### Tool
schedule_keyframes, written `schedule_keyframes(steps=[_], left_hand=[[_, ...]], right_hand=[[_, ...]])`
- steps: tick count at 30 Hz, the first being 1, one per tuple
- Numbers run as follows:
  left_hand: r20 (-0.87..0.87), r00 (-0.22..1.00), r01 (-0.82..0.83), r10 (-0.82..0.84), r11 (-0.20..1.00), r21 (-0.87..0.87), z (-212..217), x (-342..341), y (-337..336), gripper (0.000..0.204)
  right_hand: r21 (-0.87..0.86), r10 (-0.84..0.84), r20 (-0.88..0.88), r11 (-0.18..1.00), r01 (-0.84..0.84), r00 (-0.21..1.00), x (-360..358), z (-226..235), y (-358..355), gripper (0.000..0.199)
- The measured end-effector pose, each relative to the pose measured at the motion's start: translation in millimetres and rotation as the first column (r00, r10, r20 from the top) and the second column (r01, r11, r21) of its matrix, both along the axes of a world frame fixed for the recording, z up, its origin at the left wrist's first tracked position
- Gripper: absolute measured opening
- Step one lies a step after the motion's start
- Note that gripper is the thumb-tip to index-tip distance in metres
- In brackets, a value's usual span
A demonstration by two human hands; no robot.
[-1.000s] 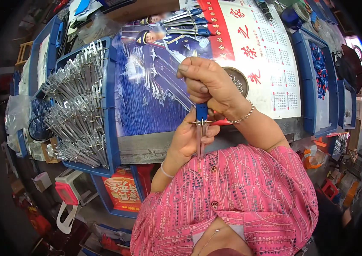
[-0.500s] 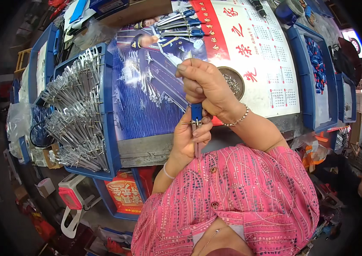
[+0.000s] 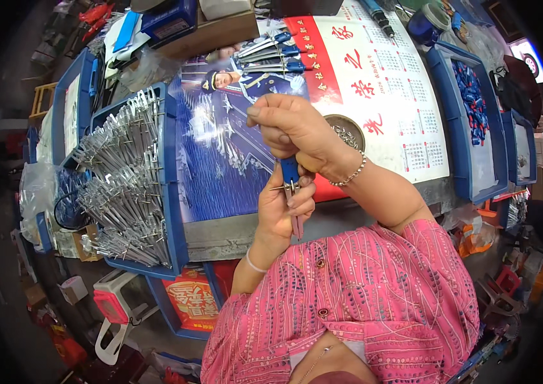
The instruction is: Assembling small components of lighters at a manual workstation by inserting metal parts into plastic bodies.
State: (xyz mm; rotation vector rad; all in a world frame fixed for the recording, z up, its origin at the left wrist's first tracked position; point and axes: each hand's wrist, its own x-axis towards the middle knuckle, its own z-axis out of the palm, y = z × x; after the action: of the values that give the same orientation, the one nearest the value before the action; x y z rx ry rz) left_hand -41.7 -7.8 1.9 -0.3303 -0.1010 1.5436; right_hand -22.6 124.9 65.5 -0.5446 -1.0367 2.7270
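In front of my chest, both hands hold one blue-handled metal tool point(image 3: 289, 169), its handle pointing away from me and its metal end toward my shirt. My right hand point(image 3: 303, 128) is closed in a fist over the far end of the handle, hiding that end. Closer to me, my left hand point(image 3: 275, 208) wraps its fingers round the metal part, just below a thin crosspiece. Several similar blue-handled tools point(image 3: 278, 56) lie at the far side of the poster. A round bowl point(image 3: 361, 128) of small silvery metal parts sits just beyond my right wrist.
A blue tray point(image 3: 174, 217) at the left is piled with long metal pieces point(image 3: 124, 185). On the right, another blue bin point(image 3: 444, 96) holds blue-and-red handles point(image 3: 473, 102). A poster calendar point(image 3: 406, 96) covers the grey worktop point(image 3: 220, 240). A stool point(image 3: 115, 307) stands below at the left.
My right fist has shifted slightly left and the tool tilts a little more. Both hands keep their hold. The whole view has also shifted a little.
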Motion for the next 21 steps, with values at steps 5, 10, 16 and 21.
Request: schedule_keyframes(steps=[5, 10, 16, 21], left_hand=[[0.01, 1.0, -0.005, 0.005, 1.0, -0.006, 1, 1, 0, 0.04], [-0.027, 0.999, -0.021, 0.022, 0.999, 0.03, 8, -2, 0, 0.039], [-0.168, 0.974, -0.12, 0.153, 0.974, 0.19, 27, -21, -9, 0.041], [-0.131, 0.98, -0.128, 0.147, 0.981, 0.144, 28, -26, -15, 0.037]], right_hand=[[-0.001, 0.012, -0.008, 1.0, -0.012, 1.0, 0, 3, 1, 0.014], [-0.051, 0.012, -0.159, 0.998, -0.02, 0.987, 5, 2, 3, 0.012], [0.191, -0.225, -0.088, 0.952, 0.238, 0.97, 36, -17, 22, 0.018], [0.602, -0.217, 0.16, 0.795, 0.079, 0.963, 87, -47, 48, 0.015]])
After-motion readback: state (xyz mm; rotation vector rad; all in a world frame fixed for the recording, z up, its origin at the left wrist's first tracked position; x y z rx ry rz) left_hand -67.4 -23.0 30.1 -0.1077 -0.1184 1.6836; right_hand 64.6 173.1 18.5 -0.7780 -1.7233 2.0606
